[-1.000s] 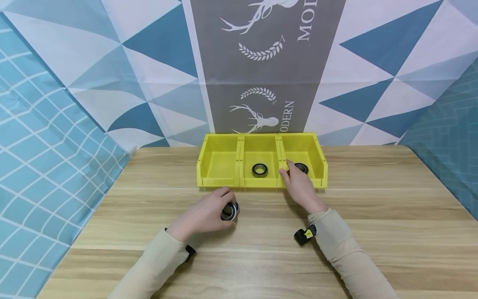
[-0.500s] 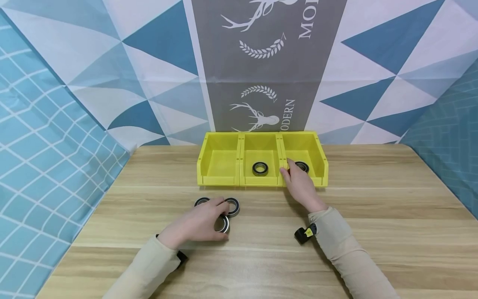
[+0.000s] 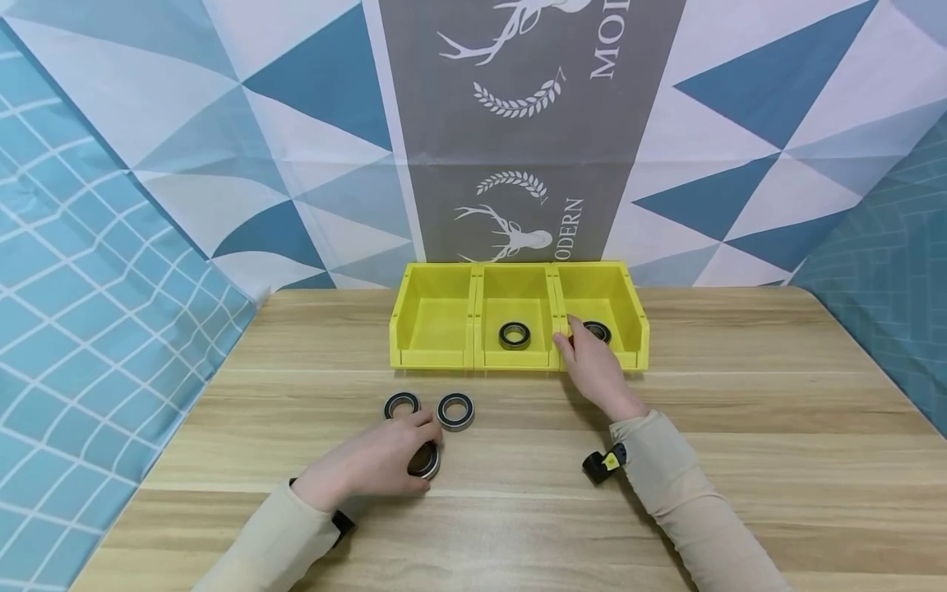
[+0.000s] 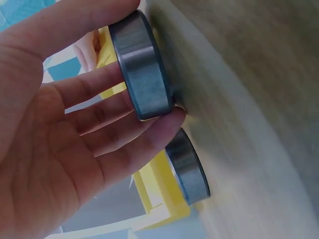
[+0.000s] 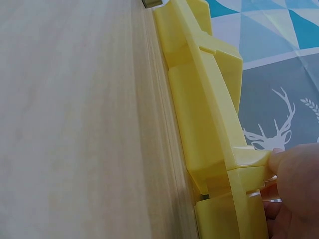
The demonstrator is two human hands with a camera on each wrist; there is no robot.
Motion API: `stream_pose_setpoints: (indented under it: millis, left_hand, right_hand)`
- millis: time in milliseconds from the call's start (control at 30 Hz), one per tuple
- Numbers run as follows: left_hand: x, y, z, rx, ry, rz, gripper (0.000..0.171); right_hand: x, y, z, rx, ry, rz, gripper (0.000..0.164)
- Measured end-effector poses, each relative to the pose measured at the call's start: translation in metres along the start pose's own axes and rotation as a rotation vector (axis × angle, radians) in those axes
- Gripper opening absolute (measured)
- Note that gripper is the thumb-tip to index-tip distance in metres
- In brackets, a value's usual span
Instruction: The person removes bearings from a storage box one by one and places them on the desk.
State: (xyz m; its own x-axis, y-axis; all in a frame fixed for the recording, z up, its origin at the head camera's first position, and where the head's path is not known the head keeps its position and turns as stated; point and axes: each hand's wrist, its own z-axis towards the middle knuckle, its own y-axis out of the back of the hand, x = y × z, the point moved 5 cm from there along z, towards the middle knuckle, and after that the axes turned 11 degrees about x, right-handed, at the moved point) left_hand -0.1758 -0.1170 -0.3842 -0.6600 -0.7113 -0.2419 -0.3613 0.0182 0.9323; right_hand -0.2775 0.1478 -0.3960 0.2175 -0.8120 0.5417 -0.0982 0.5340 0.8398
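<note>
My left hand (image 3: 373, 460) is low over the tabletop, left of the middle. It pinches a ball bearing (image 4: 143, 67) by its outer rim, thumb on one side and fingertips on the other. Two more bearings lie flat just beyond this hand: one (image 3: 444, 413) to the right, another (image 3: 390, 402) partly covered by the fingers. At the yellow bins, my right hand (image 3: 598, 374) grips the divider wall (image 5: 249, 167) between the middle and right bins. A bearing (image 3: 504, 339) sits in the middle bin, and in the right one a bearing (image 3: 607, 333) is partly hidden by that hand.
Three joined yellow bins (image 3: 436, 360) stand along the back of the wooden table (image 3: 518, 510). The left bin (image 3: 442, 321) shows a bare floor. Behind them hangs a patterned cloth (image 3: 325, 115) with blue triangles and a grey deer panel.
My left hand has drawn back toward me and to the left with the bearing, uncovering the two bearings on the table. The right hand stays on the divider.
</note>
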Motion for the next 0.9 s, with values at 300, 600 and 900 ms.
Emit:
stream_pose_setpoints:
  millis: [300, 600, 900]
  left_hand:
    - [-0.0009, 0.0013, -0.0042, 0.032, 0.001, 0.004, 0.034]
    - [0.0005, 0.0029, -0.0083, 0.013, 0.016, 0.011, 0.033]
    - [-0.0001, 0.0015, -0.0093, 0.015, 0.034, 0.014, 0.035]
  right_hand:
    - [0.0006, -0.0002, -0.0013, -0.001, 0.006, 0.002, 0.057]
    - [0.0021, 0.0004, -0.0015, -0.001, 0.007, 0.003, 0.058]
    - [0.0023, 0.0006, -0.0019, -0.002, 0.007, 0.005, 0.057]
